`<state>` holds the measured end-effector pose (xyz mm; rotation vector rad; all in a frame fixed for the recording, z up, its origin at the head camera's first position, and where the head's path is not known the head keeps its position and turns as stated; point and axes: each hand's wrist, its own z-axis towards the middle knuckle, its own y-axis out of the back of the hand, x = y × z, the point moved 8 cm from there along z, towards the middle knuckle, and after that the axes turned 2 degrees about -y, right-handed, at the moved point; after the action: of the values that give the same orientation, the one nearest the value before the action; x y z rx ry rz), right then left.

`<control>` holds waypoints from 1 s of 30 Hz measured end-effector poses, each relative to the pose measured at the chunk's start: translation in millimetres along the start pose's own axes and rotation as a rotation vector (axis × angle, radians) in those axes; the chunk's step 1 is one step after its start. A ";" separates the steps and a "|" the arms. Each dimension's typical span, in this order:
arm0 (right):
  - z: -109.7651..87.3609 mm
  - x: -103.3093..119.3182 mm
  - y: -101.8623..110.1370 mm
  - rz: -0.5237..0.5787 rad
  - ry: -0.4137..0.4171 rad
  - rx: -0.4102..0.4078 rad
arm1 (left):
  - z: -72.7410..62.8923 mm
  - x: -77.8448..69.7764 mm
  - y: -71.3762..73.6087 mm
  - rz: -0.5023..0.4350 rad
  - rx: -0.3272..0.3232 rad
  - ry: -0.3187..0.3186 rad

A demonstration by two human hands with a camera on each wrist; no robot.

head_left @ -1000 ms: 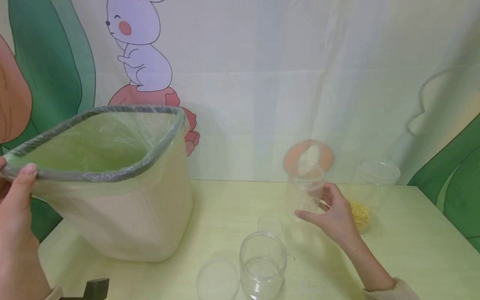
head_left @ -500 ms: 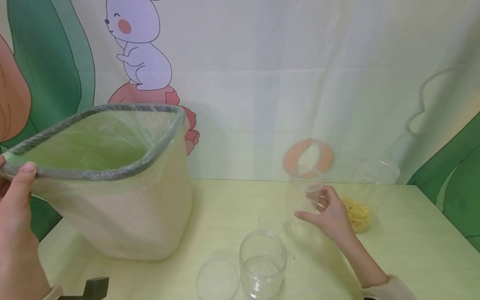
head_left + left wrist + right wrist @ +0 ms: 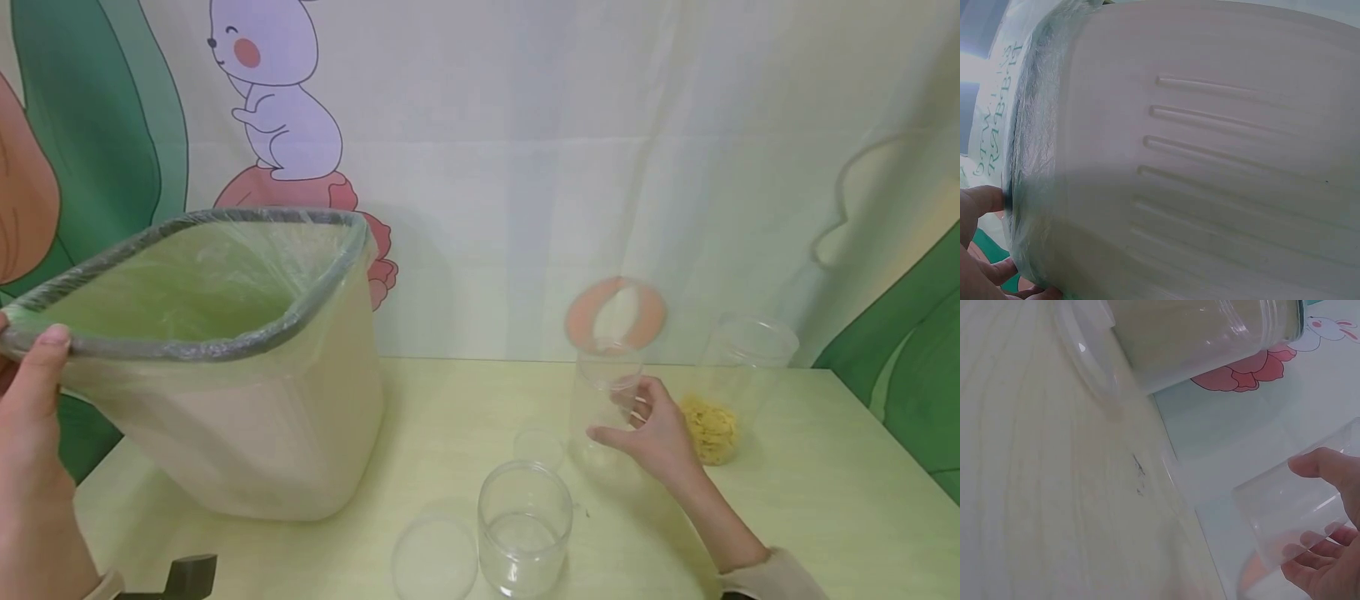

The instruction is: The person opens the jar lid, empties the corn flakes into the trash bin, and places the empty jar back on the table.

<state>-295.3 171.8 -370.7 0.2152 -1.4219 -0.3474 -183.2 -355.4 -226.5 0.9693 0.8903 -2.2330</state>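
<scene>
My left hand (image 3: 37, 392) grips the near left corner of a pale trash bin (image 3: 247, 433), thumb outside over its grey rim and plastic liner. The bin leans toward that hand, and its ribbed side fills the left wrist view. Between the thumb and fingers of my right hand (image 3: 660, 433) is a clear plastic jar (image 3: 600, 408), upright and lidless, low over the back of the table. In the right wrist view the fingers wrap its side, and nothing shows inside it. Close behind that hand stands a taller clear jar (image 3: 753, 358) with a yellow crumpled clump (image 3: 708, 429) low in it.
At the table's front stands an open clear jar (image 3: 525, 529), with a clear round lid (image 3: 435, 558) flat to its left. A smaller clear disc (image 3: 538, 448) lies behind it. A printed cloth backdrop (image 3: 465, 167) hangs along the table's rear edge.
My right hand has lowered the clear jar slightly toward the table. My left hand and the trash bin have stayed in place.
</scene>
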 end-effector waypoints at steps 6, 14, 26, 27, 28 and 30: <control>1.3 -5.6 -2.5 -0.044 -0.029 -0.004 | 0.8 1.9 -1.6 -0.045 0.016 0.004; 3.2 -11.0 -4.6 -0.044 -0.052 0.018 | 1.2 4.1 -1.9 -0.072 0.023 0.022; 4.4 -21.3 -11.1 -0.045 -0.055 0.029 | -1.4 -0.2 -5.3 0.022 0.044 0.025; 4.1 -21.4 -11.4 -0.050 -0.058 0.029 | -1.8 -1.0 -5.8 0.019 0.050 0.018; 3.9 -21.3 -11.5 -0.054 -0.061 0.030 | -2.0 -1.7 -6.1 0.002 0.058 0.008; 3.6 -21.3 -11.9 -0.061 -0.064 0.033 | -1.8 -2.7 -6.4 -0.024 0.069 -0.007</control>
<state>-302.5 168.6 -394.1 0.2766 -1.4872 -0.3842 -185.3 -349.4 -223.1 0.9862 0.8308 -2.2991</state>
